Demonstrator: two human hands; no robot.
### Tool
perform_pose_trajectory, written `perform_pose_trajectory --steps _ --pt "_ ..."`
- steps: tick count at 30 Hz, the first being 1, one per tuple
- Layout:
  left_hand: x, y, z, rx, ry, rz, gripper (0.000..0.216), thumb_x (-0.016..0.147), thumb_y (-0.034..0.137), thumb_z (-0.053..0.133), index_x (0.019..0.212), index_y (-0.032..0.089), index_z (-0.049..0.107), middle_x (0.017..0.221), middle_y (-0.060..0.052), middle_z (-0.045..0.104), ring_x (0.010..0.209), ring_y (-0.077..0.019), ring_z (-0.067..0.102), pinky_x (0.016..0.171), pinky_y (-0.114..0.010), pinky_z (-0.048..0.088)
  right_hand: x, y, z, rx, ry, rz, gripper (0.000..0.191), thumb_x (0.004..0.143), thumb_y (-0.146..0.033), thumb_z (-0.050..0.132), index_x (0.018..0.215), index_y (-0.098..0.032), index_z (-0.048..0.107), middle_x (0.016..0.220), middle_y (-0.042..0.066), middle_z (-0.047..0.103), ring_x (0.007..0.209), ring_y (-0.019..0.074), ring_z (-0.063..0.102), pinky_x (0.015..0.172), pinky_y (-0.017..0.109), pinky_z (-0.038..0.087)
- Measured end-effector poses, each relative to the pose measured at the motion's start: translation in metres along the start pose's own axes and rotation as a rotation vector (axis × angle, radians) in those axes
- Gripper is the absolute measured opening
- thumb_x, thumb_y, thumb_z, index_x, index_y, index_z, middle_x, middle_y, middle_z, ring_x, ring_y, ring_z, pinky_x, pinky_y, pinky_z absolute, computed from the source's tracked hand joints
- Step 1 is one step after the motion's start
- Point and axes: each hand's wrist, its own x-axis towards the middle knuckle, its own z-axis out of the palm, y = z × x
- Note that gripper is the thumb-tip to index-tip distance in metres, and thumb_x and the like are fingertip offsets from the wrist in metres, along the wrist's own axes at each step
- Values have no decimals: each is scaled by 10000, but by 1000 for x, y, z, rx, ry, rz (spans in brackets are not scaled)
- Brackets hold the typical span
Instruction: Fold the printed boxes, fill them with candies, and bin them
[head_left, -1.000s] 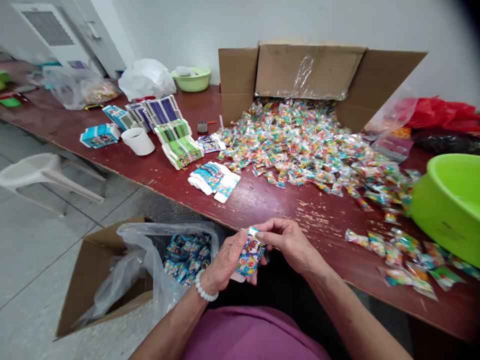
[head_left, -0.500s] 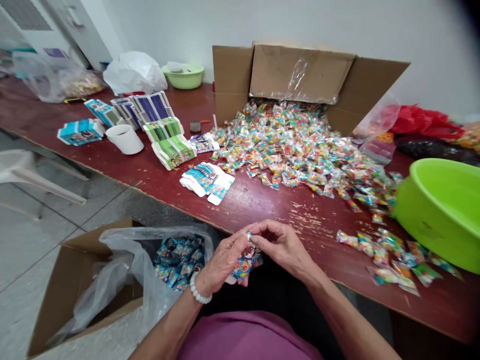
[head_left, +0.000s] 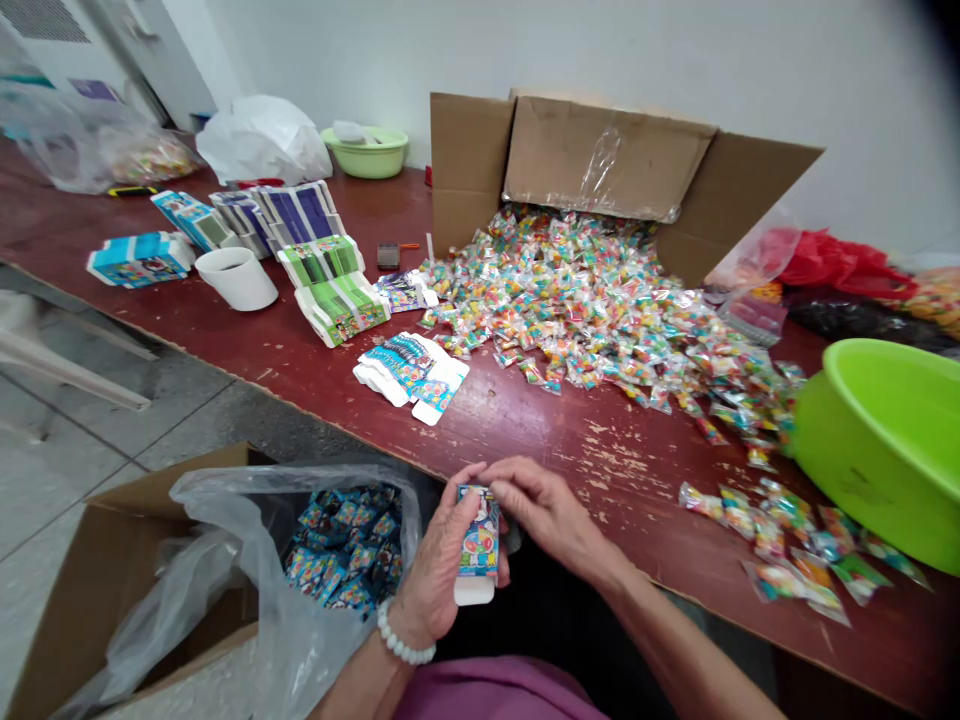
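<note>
Small box (head_left: 479, 545) now straighter, grasped in left hand (head_left: 441, 550), hold of right hand (head_left: 538, 505) unclear, candy heap (head_left: 585, 310) beyond, green basin (head_left: 862, 450) rightward

Nothing is legible, though the small box (head_left: 478, 548) seems lettered.

The small carton (head_left: 478, 545) we hold is thin, smooth printed card, and the big box (head_left: 471, 170) is matt brown cardboard with glossy clear tape (head_left: 603, 158) on it. We see crinkly, shiny plastic on the sweet packets (head_left: 577, 310), smooth plastic on the green tub (head_left: 862, 470), and a tabletop (head_left: 525, 430) that gleams except where its coating is worn rough.
</note>
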Motion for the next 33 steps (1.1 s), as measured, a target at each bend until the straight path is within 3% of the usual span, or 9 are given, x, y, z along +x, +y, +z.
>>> perform_pose_trajectory --steps 3,8,15,18,20,23,25,29,33 --pt "-3 -4 -8 -15 13 -22 444 927 453 564 1309 245 476 898 -42 693 774 -161 669 705 -258 515 43 36 -38 -441 318 -19 274 935 -313 502 1120 -194 666 1166 137 677 1131 279 595 1013 452 447" --pt "-14 -6 -32 136 -20 -181 419 792 403 751 1115 189 593 941 -63 677 840 -158 610 727 -245 466 92 81 -76 -528 323 24 429 793 -187 555 1211 -105 604 1317 215 590 1285 364 468 1131 561 275" --pt "-25 24 -87 727 -222 -352 500 600 306 833 1068 214 683 789 31 596 678 -116 505 607 -213 399 59 82 -77 -371 360 150 257 854 -264 515 1012 -126 663 1048 206 667 1095 360 589 1029 584 384" --pt "-23 38 -105 987 -391 -429 384 580 327 842 927 209 728 771 18 636 687 -144 543 594 -227 406 36 64 -76 -220 370 202 309 920 -368 477 1069 -151 639 964 144 684 913 278 677 847 490 543" --pt "-20 43 -110 982 -441 -434 373 568 355 854 862 198 686 768 21 638 648 -133 553 555 -216 400 22 44 -72 35 325 256 322 918 -420 527 1100 -176 632 899 93 695 806 221 698 729 397 586" --pt "-14 45 -99 775 -399 -395 419 670 440 803 888 193 546 787 22 623 574 -105 566 494 -194 384 5 11 -58 652 273 429 380 738 -382 801 1040 -198 663 868 49 704 732 168 688 659 306 578" --pt "-13 45 -81 649 -358 -329 403 755 447 753 916 194 484 822 8 629 588 -109 612 498 -186 391 -4 -7 -46 794 264 510 410 639 -333 882 971 -190 688 811 22 698 667 135 664 584 245 544" --pt "-13 44 -39 520 -349 -207 389 819 414 717 1039 186 492 920 -47 664 678 -151 685 562 -208 455 -15 -26 -26 690 142 519 368 618 -345 886 897 -179 712 759 11 704 624 128 634 552 232 495" --pt "-15 37 -16 485 -379 -182 448 820 372 724 1174 171 537 994 -84 671 712 -160 694 592 -219 478 -22 -31 -21 455 68 419 285 711 -387 809 911 -189 760 791 20 716 622 118 589 544 229 448"
